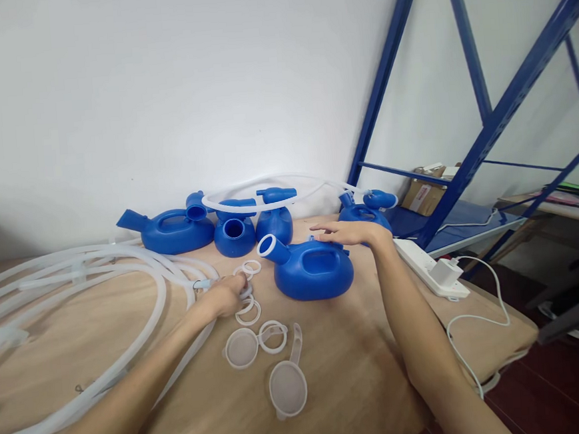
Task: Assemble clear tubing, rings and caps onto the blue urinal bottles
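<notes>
My left hand (229, 295) has its fingers pinched together among several white rings (248, 312), apparently on one of them, which they partly cover. Just right of it stands a blue plastic urinal bottle (314, 278), its angled neck pointing up and left with a white ring around the mouth. My right hand (348, 232) is over the back of this bottle, fingers stretched out to the left; whether it touches the bottle I cannot tell. Nearer to me lie a clear cap (242, 348) and another clear cap (288, 387) with a strap.
Several more blue bottles, one of them a long-necked bottle (178, 231), line the wall. Coiled translucent hoses (159, 307) spread over the table's left. At right are a white power strip (431, 269) with a cable and a blue metal rack (492, 117).
</notes>
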The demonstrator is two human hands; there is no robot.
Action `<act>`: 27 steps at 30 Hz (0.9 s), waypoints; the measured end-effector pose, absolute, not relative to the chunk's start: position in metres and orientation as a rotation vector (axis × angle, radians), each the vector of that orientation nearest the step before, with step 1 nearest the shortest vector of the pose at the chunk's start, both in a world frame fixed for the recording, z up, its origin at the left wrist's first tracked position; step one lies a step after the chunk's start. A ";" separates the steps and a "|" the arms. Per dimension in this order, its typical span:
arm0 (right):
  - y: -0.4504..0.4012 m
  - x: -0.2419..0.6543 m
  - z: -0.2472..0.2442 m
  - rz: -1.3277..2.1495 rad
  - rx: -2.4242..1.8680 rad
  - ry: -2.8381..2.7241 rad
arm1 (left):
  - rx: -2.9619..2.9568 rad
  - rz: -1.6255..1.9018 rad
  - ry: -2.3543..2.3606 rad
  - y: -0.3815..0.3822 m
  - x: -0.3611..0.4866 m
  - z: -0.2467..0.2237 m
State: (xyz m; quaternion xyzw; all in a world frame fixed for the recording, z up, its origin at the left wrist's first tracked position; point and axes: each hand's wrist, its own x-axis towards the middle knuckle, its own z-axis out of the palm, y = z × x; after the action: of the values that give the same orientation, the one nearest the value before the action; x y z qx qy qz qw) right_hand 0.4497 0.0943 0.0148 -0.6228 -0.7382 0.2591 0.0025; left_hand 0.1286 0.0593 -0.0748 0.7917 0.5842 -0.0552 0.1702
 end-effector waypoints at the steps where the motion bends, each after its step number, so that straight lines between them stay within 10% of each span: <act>1: 0.095 0.450 0.014 0.810 -1.948 -2.322 | 2.248 -0.118 1.644 0.061 0.126 -0.075; 27: 0.093 0.449 0.016 0.825 -1.941 -2.339 | 2.367 0.186 1.415 0.068 0.114 -0.079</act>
State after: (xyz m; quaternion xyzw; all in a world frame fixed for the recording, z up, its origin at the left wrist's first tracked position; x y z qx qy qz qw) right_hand 0.4494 0.0927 0.0162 -0.6163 -0.7427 0.2619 -0.0039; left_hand 0.1140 0.0676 -0.0790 0.8412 0.5028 0.0659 0.1876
